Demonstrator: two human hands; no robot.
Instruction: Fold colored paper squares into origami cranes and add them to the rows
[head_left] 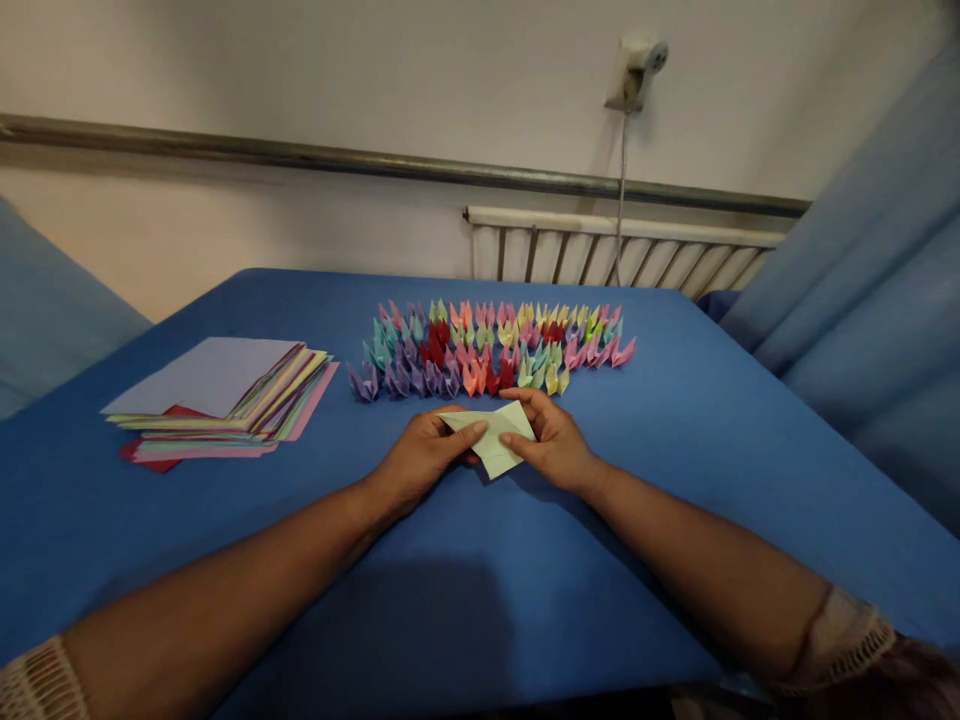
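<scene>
A pale green folded origami paper (496, 447) is held between my two hands above the middle of the blue table. My left hand (427, 450) pinches its left side, thumb on top and fingers underneath. On the right side, my right hand (553, 445) grips the paper with its thumb pressed on the face and its index finger along the upper edge. The paper has a narrow point toward the left and a wider part at the lower right. Just beyond my hands stand rows of small folded paper cranes (480, 375) in many colours.
To the left lies an uneven stack of coloured paper squares (217, 385), a lilac sheet on top. The blue table (420, 620) reaches back to a wall with a metal rail (315, 155), a radiator (570, 245) and a plugged-in cord (622, 190). Blue curtains (870, 260) hang at both sides.
</scene>
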